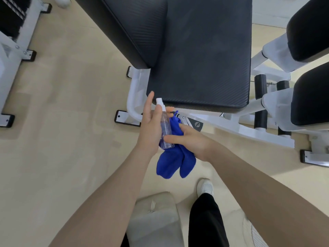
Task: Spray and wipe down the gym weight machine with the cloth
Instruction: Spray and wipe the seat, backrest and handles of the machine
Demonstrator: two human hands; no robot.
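- Head view: a small clear spray bottle (165, 128) with a white nozzle is seen upright between the two hands, just below the front edge of the black seat pad (201, 65) of the weight machine.
- The left hand (151, 122) is laid against the bottle's left side with the fingers stretched almost straight, the forefinger raised towards the pad; whether the bottle is gripped by it cannot be told.
- The right hand (190, 139) is curled around a blue cloth (175, 157), and its thumb is pressed across the lower part of the bottle.
- The cloth is bunched behind the bottle, and two folds are left hanging below the hands, above the pale floor (71, 104).
- The white frame (231, 125) of the machine is seen under the pad, with further black pads (309, 97) at the right.
- A white shoe (205, 187) and a black trouser leg (206, 220) are visible at the bottom.
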